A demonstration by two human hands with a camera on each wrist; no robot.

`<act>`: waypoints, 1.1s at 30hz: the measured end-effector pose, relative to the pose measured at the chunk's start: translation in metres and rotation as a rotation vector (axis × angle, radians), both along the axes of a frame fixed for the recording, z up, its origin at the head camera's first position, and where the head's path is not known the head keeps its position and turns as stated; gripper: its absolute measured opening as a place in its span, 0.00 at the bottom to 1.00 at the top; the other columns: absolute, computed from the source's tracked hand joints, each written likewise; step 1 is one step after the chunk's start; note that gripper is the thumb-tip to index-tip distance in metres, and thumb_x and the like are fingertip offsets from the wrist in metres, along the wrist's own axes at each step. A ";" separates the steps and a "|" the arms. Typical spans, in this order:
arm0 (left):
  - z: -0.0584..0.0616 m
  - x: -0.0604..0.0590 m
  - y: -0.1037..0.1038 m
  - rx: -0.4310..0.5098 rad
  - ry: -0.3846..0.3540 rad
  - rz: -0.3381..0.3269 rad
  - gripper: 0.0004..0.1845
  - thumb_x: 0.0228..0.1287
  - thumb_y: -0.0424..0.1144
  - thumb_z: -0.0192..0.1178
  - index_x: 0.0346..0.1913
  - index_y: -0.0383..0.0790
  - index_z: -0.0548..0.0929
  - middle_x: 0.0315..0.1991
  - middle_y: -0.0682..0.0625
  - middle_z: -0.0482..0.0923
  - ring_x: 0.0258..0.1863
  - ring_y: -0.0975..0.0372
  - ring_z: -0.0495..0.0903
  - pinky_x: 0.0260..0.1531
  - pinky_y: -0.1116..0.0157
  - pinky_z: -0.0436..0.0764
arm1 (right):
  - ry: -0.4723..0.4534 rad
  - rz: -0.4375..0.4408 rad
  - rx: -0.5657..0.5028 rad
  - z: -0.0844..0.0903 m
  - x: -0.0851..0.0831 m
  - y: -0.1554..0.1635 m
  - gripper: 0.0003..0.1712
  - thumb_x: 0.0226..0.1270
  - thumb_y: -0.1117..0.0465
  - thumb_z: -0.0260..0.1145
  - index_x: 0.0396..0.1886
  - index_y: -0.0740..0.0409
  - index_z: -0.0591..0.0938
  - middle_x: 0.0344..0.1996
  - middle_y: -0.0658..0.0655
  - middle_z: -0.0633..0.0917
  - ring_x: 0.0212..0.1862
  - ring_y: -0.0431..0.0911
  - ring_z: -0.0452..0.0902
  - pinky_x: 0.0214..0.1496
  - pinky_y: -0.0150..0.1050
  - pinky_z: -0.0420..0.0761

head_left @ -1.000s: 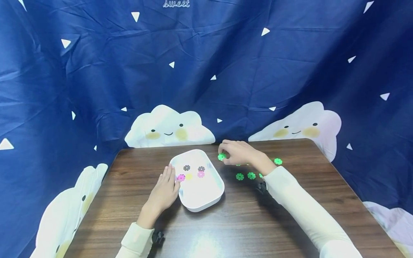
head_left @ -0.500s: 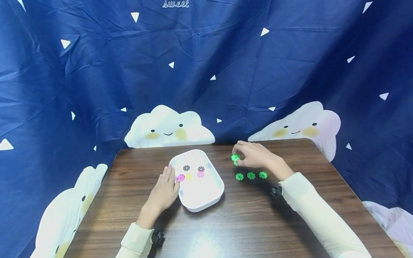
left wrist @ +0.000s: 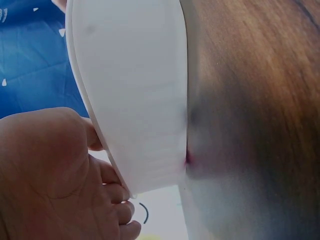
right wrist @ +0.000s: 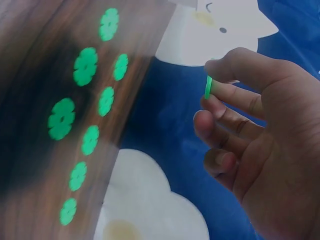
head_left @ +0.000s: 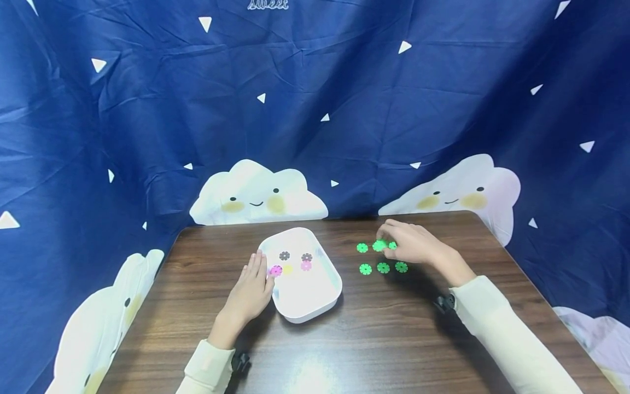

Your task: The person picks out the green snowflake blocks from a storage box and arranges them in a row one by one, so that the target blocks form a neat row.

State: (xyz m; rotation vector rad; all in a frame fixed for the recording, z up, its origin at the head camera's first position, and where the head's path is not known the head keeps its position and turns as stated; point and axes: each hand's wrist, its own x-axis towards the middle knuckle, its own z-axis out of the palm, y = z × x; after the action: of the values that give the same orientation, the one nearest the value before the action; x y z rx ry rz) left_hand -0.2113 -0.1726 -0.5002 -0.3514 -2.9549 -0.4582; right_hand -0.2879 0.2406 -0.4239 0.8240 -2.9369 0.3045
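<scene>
The right hand (head_left: pixel 413 243) reaches forward over the desk (head_left: pixel 394 328), arm stretched out from the near right, its thumb and forefinger pinching a green disc (head_left: pixel 379 245) edge-on; the other fingers (right wrist: pixel 220 127) curl loosely below. The disc hangs just above the desk, between two more green discs and behind a row of three (head_left: pixel 383 267). The left hand (head_left: pixel 251 290) lies flat, fingers straight, pressed against the left wall of the white tray (head_left: pixel 305 312), holding nothing.
</scene>
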 end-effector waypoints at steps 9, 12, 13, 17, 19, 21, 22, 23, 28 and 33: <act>0.001 0.001 0.000 -0.012 0.000 -0.002 0.33 0.77 0.46 0.42 0.74 0.26 0.55 0.78 0.35 0.45 0.78 0.45 0.48 0.76 0.46 0.53 | -0.007 -0.048 -0.029 -0.016 0.006 0.028 0.17 0.54 0.52 0.72 0.45 0.44 0.82 0.43 0.44 0.81 0.36 0.40 0.79 0.36 0.44 0.79; 0.002 0.001 0.000 -0.010 -0.004 -0.003 0.33 0.77 0.46 0.42 0.74 0.26 0.55 0.78 0.35 0.45 0.78 0.45 0.47 0.76 0.46 0.54 | -0.010 -0.071 -0.027 -0.020 0.008 0.037 0.18 0.54 0.52 0.73 0.46 0.45 0.82 0.43 0.44 0.81 0.37 0.40 0.79 0.37 0.46 0.80; 0.002 0.001 0.000 -0.008 -0.006 -0.004 0.33 0.77 0.46 0.41 0.74 0.26 0.55 0.78 0.35 0.45 0.78 0.45 0.46 0.76 0.46 0.54 | -0.014 -0.078 -0.028 -0.021 0.008 0.039 0.18 0.54 0.52 0.73 0.46 0.45 0.82 0.43 0.44 0.81 0.37 0.41 0.79 0.37 0.46 0.80; 0.001 0.001 -0.001 -0.009 -0.011 -0.003 0.33 0.77 0.47 0.40 0.74 0.26 0.55 0.78 0.35 0.45 0.78 0.45 0.47 0.76 0.46 0.53 | -0.038 -0.101 -0.041 -0.026 0.011 0.049 0.18 0.54 0.53 0.72 0.46 0.45 0.82 0.44 0.45 0.81 0.37 0.41 0.81 0.35 0.46 0.79; 0.001 0.001 -0.001 -0.006 -0.009 -0.006 0.33 0.77 0.47 0.39 0.74 0.26 0.55 0.78 0.35 0.45 0.78 0.44 0.47 0.76 0.46 0.53 | -0.047 -0.115 -0.047 -0.029 0.012 0.053 0.18 0.54 0.53 0.73 0.46 0.45 0.82 0.43 0.45 0.81 0.37 0.40 0.81 0.34 0.44 0.78; 0.001 0.001 -0.002 -0.009 -0.014 -0.005 0.34 0.77 0.48 0.38 0.74 0.26 0.54 0.78 0.35 0.44 0.78 0.45 0.47 0.76 0.47 0.52 | -0.048 -0.122 -0.045 -0.032 0.012 0.057 0.18 0.55 0.53 0.73 0.46 0.45 0.82 0.41 0.45 0.81 0.36 0.38 0.80 0.32 0.43 0.77; 0.001 0.001 -0.002 -0.012 -0.014 -0.006 0.34 0.77 0.49 0.37 0.75 0.26 0.54 0.78 0.35 0.44 0.78 0.45 0.46 0.76 0.47 0.52 | -0.047 -0.124 -0.042 -0.034 0.012 0.059 0.18 0.54 0.53 0.73 0.46 0.45 0.82 0.40 0.45 0.81 0.35 0.38 0.79 0.31 0.42 0.76; 0.000 0.000 -0.002 -0.012 -0.010 -0.008 0.34 0.77 0.49 0.37 0.75 0.26 0.54 0.78 0.35 0.44 0.78 0.45 0.46 0.76 0.47 0.53 | -0.047 -0.128 -0.037 -0.036 0.012 0.061 0.18 0.54 0.53 0.73 0.46 0.45 0.82 0.39 0.45 0.80 0.34 0.38 0.77 0.31 0.41 0.75; 0.000 0.000 -0.002 -0.014 -0.018 -0.010 0.34 0.78 0.49 0.35 0.75 0.27 0.53 0.79 0.36 0.43 0.79 0.46 0.44 0.76 0.47 0.52 | -0.063 -0.134 -0.031 -0.044 0.014 0.069 0.18 0.54 0.54 0.73 0.45 0.47 0.82 0.37 0.47 0.79 0.31 0.40 0.72 0.29 0.40 0.72; -0.001 -0.001 -0.002 -0.011 -0.021 -0.007 0.34 0.77 0.48 0.39 0.75 0.27 0.54 0.79 0.36 0.44 0.79 0.46 0.44 0.76 0.47 0.52 | -0.076 -0.140 -0.032 -0.053 0.014 0.077 0.17 0.53 0.55 0.73 0.45 0.48 0.82 0.39 0.47 0.80 0.35 0.42 0.75 0.31 0.44 0.76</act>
State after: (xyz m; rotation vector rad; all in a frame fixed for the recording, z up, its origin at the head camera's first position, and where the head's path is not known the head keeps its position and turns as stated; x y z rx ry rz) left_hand -0.2125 -0.1745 -0.5010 -0.3600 -2.9786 -0.4497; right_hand -0.2735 0.3179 -0.4771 0.6115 -3.0314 0.3788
